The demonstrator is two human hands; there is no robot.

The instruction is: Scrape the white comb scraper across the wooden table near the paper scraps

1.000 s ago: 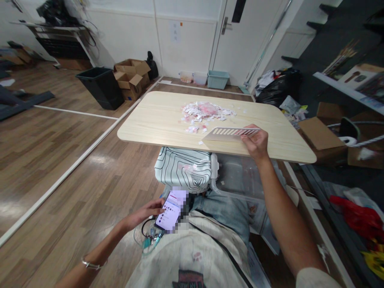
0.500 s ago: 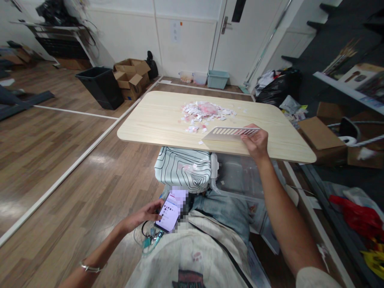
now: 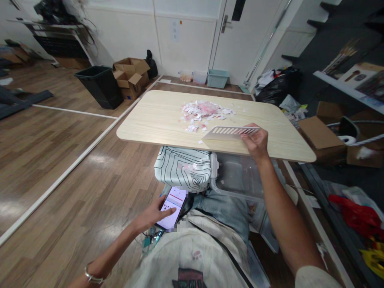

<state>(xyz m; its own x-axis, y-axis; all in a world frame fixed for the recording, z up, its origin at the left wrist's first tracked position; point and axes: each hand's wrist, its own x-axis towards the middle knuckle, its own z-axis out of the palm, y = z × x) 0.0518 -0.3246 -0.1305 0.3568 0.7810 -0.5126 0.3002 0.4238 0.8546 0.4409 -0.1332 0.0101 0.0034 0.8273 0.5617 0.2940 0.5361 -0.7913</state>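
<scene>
"As you face the pale wooden table (image 3: 141, 124), what fills your hands?"

"Low in front of you, well apart from your right, your left hand (image 3: 153, 213) grips a lit phone (image 3: 176, 199), thumb over its screen, the fingers beneath hidden."

"And your right hand (image 3: 257, 143)?"

"It pinches the end of a white slotted panel (image 3: 221, 136) over the table's near side, close to a heap of paper scraps (image 3: 205, 111). Whether the panel's lower edge touches wood, I cannot tell."
</scene>
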